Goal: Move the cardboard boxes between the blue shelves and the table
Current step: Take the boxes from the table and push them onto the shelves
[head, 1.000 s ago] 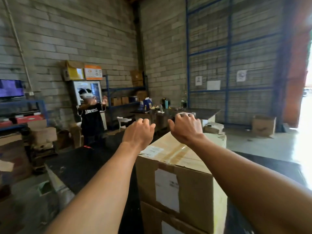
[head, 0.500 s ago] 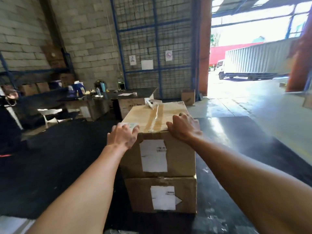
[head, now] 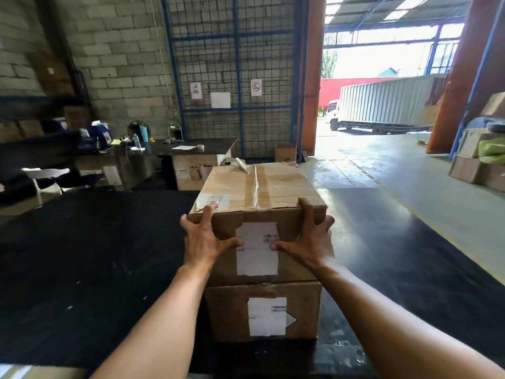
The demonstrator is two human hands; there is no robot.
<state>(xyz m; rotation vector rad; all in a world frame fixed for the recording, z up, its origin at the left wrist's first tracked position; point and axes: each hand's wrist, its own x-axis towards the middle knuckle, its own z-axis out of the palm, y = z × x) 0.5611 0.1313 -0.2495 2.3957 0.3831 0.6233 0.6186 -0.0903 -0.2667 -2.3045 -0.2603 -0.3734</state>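
Note:
Two taped cardboard boxes stand stacked on a black table (head: 95, 255) right in front of me. The top box (head: 259, 184) has a white label on its near face, and so does the lower box (head: 232, 310). My left hand (head: 203, 242) grips the top box's near left corner, thumb on the front face and fingers spread over the edge and side. My right hand (head: 311, 242) grips the near right corner the same way. The blue shelves (head: 32, 127) with more boxes are blurred at the far left.
Behind the table stands a dark desk (head: 191, 144) with bottles and papers, and a white chair (head: 46, 179) to its left. A blue wire-mesh wall (head: 237, 64) rises at the back. Stacked boxes (head: 475, 170) sit at the right; a truck (head: 382, 105) is outside the open doorway.
My view swung right, away from the shelves and the other person. My hands slid from the top of the box down to its near corners and now clasp them.

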